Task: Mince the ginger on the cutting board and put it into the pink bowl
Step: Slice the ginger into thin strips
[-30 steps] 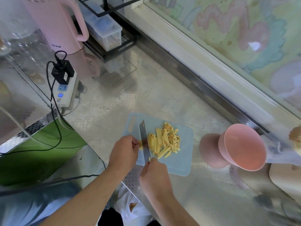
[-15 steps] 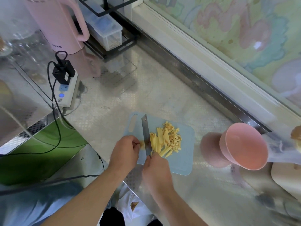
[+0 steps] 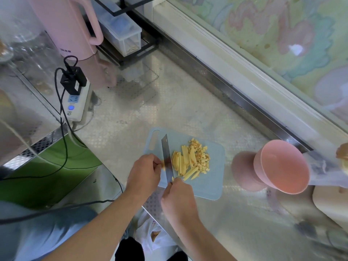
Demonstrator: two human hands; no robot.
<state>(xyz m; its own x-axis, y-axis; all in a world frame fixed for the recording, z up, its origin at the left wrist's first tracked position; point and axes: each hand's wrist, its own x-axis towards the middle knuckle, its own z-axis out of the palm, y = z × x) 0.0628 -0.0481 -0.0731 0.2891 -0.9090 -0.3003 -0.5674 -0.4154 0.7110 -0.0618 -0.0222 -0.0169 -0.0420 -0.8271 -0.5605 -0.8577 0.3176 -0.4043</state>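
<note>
A light blue cutting board (image 3: pixel 211 185) lies on the steel counter and carries yellow ginger (image 3: pixel 190 162), part thin strips, part small dice. A knife (image 3: pixel 167 159) stands blade-down just left of the strips, its handle gripped by my right hand (image 3: pixel 178 199). My left hand (image 3: pixel 144 176) pinches a small end piece of ginger against the blade's left side. The pink bowl (image 3: pixel 282 166) stands to the right of the board, open side facing me, nothing in it.
A white power strip (image 3: pixel 75 102) with black plugs and cables lies at the left, and a pink kettle (image 3: pixel 64 25) stands behind it. A clear plastic box (image 3: pixel 120 34) sits on a black rack at the back. A beige board (image 3: pixel 331 202) lies right of the bowl.
The knife blade has shifted slightly while my left hand keeps holding the end piece; the strip pile beside the blade looks a little larger. The bowl has not moved.
</note>
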